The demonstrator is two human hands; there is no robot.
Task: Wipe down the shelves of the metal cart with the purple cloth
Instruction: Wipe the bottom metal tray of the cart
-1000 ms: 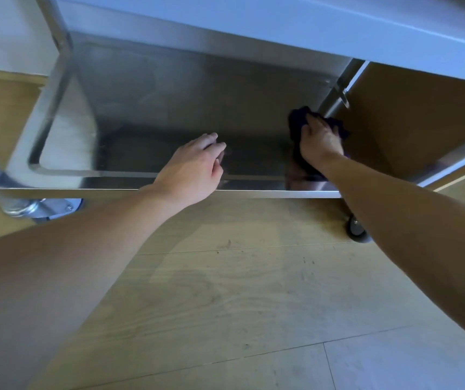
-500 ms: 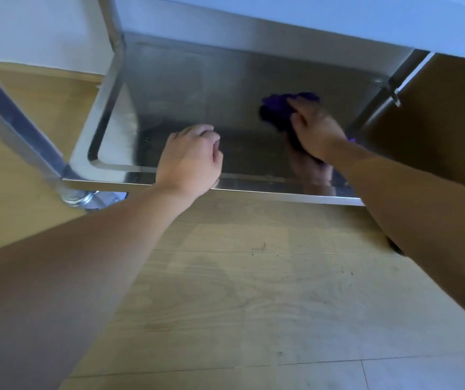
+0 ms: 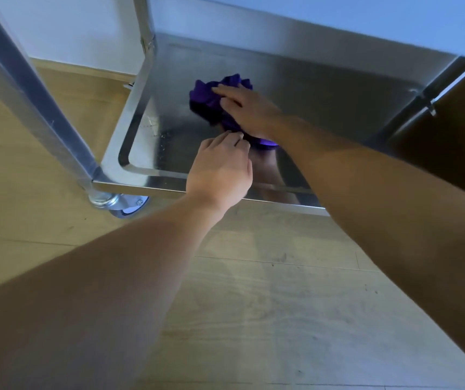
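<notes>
Currently, in the head view, the crumpled purple cloth (image 3: 214,99) is pressed onto the bottom stainless-steel shelf (image 3: 324,102) of the metal cart by the right hand (image 3: 249,108). Its fingers are laid nearly straight over the bunch, not closed round it. The cloth is located left of shelf centre, towards the far side. The left hand (image 3: 220,170) is rested on the near rim, just beside the cloth, fingers loosely bent, nothing gripped. A square steel post (image 3: 29,88) and a caster wheel (image 3: 126,205) are seen at the near-left corner, on the light wooden floor (image 3: 254,305).

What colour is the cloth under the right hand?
Purple, darker in its folds; the cloth shows clearly in the head view, under the right hand.
</notes>
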